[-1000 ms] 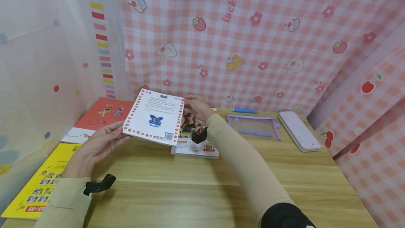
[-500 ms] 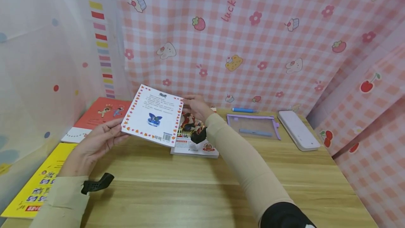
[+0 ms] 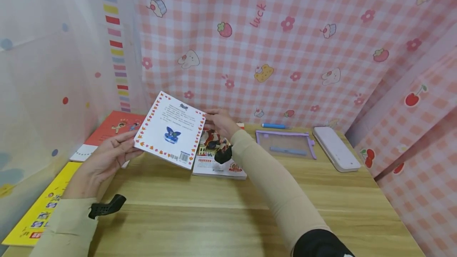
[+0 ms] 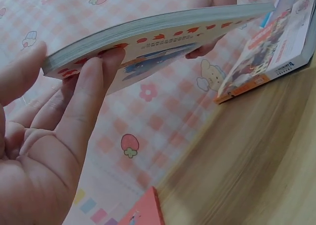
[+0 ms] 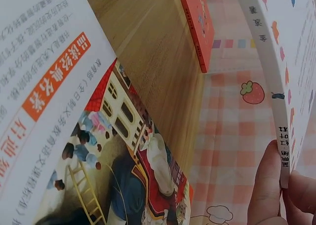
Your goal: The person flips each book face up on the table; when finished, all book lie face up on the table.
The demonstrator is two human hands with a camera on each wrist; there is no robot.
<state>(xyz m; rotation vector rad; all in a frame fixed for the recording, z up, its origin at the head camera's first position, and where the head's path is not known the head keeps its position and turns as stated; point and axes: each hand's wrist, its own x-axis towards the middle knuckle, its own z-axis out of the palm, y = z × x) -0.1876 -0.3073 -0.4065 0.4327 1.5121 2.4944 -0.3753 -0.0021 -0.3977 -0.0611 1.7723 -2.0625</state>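
A white book (image 3: 171, 130) with a leaf border and a blue butterfly-like picture is held up over the table, tilted. My left hand (image 3: 110, 156) grips its lower left edge; the left wrist view shows the thumb on one face and the fingers (image 4: 86, 89) on the other. With my right hand (image 3: 222, 123) I pinch the upper right corner, at the spine (image 5: 281, 131). Beneath the right wrist lies a thicker book (image 3: 217, 167) with a colourful picture, partly hidden by that hand and arm.
A red book (image 3: 114, 126) and a yellow book (image 3: 44, 209) lie at the left. To the right are a purple-edged mesh pouch (image 3: 283, 142) with a blue item inside, a blue pen (image 3: 275, 125) and a pale case (image 3: 336, 148). A checked curtain (image 3: 250, 70) hangs behind.
The white book has turned slightly clockwise, its lower right corner shifting left and down. My left hand has moved a little left with it; the right hand has stayed nearly still.
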